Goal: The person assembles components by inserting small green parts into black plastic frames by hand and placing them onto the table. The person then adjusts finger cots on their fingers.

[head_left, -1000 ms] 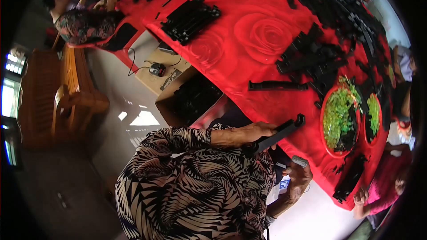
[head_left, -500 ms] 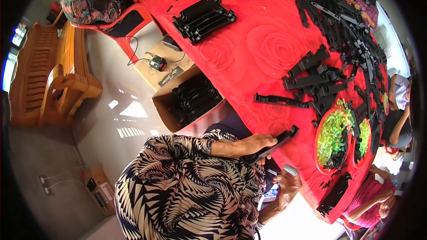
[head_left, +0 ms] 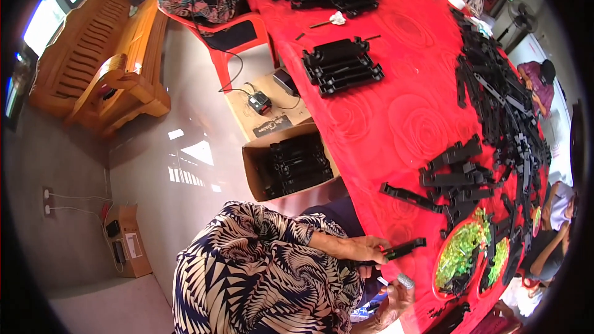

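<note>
My left hand [head_left: 370, 251] is closed round a long black plastic part [head_left: 405, 249], which juts out over the edge of the red-covered table. A small spot of red shows on the part beside my fingers. Just below, my right hand [head_left: 396, 306] is raised with bent fingers, apart from the part. It pinches a small whitish piece [head_left: 383, 281], too small to name. One of its fingertips wears a silvery-grey cover [head_left: 405, 281]. Closest on the table are a loose black part [head_left: 411, 198] and a red-rimmed bowl [head_left: 438, 266] of yellow-green small pieces and black bits.
An open cardboard box [head_left: 250, 173] of black parts stands left of the table [head_left: 396, 80]. Stacked black parts [head_left: 342, 65] lie near the table's edge, and larger heaps [head_left: 507, 111] along the far side. A red chair [head_left: 216, 55] and wooden bench [head_left: 93, 55] stand left; people sit around.
The whole view has shifted, so the table and box appear further right and lower. The black part in my left hand now lies flatter. My right hand still pinches the whitish piece.
</note>
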A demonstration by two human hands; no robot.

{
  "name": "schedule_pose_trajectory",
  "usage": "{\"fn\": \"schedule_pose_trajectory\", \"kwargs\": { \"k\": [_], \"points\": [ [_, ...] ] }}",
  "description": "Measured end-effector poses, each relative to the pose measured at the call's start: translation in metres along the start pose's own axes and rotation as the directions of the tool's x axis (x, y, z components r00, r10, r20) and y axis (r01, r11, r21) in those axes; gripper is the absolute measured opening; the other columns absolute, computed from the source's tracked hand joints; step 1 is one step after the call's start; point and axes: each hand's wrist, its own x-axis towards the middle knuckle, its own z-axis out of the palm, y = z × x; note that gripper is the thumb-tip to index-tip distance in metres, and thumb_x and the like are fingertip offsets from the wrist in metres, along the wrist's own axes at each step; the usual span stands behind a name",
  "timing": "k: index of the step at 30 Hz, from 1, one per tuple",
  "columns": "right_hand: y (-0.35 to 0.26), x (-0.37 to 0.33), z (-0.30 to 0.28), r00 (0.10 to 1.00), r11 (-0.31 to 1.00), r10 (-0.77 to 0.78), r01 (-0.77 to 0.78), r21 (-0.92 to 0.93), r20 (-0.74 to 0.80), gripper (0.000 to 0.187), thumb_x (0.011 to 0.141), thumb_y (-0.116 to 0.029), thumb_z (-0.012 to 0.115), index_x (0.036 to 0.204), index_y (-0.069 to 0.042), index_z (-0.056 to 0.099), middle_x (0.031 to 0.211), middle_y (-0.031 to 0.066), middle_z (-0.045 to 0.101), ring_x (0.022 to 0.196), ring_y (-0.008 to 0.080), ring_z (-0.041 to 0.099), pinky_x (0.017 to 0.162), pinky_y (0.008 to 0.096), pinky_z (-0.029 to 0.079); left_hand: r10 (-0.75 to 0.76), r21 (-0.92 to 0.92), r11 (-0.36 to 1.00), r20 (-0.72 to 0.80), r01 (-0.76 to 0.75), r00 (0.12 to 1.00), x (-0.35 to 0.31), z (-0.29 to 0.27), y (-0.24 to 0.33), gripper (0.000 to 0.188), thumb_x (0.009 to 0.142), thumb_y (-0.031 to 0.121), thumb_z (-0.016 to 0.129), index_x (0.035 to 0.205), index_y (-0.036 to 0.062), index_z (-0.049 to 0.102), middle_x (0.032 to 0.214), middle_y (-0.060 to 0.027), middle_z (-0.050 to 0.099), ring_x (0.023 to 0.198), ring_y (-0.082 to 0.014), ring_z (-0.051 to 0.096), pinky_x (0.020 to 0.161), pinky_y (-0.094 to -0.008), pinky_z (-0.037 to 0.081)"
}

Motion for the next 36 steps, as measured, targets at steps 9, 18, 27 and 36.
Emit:
{"fn": "schedule_pose_trajectory", "kwargs": {
  "k": [9,18,27,36],
  "points": [
    [-0.001,0.013,0.016,0.999,0.993,0.006,-0.01,0.118,0.031,0.041,0.072,-0.001,0.076,0.109,0.004,0.06,0.082,0.0081,0.061,0.057,0.0142,0.058,0.05,0.0258,0.051,-0.023,0.122,0.992,-0.112,0.037,0.993,0.009,-0.006,-0.01,0.034,0.094,0.031,0.06,0.108,0.001,0.054,0.078,-0.0023,0.064,0.056,-0.0116,0.06,0.048,-0.0269,0.052],
    [-0.016,0.014,0.032,1.0,0.999,0.016,-0.016,-0.047,-0.001,0.039,0.074,-0.003,0.072,0.11,0.004,0.061,0.085,0.0081,0.062,0.058,0.0136,0.058,0.05,0.0245,0.05,0.132,0.373,0.918,0.038,-0.137,0.99,0.005,-0.012,-0.013,0.041,0.096,0.034,0.053,0.116,-0.0018,0.058,0.082,-0.0044,0.063,0.06,-0.0136,0.059,0.055,-0.0281,0.051],
    [-0.021,0.023,0.036,1.0,0.996,0.022,-0.023,-0.088,-0.012,0.038,0.072,0.009,0.068,0.108,0.002,0.064,0.08,0.006,0.061,0.064,0.0141,0.059,0.057,0.0253,0.051,0.33,0.695,0.69,-0.051,-0.204,0.943,-0.014,0.001,0.008,0.04,0.095,0.031,0.056,0.113,-0.0042,0.055,0.069,-0.0191,0.06,0.065,-0.0254,0.064,0.058,-0.0386,0.047],
    [-0.03,0.011,0.026,0.989,0.961,0.032,-0.069,0.267,0.142,0.082,0.07,-0.04,0.083,0.13,0.004,0.048,0.122,0.0151,0.058,0.109,0.0214,0.058,0.08,0.0319,0.053,0.549,0.756,0.493,0.114,-0.431,0.828,-0.002,-0.003,0.009,0.032,0.09,0.016,0.064,0.114,-0.0029,0.056,0.078,-0.0179,0.063,0.071,-0.0166,0.064,0.058,-0.0341,0.052]
  ]
}}
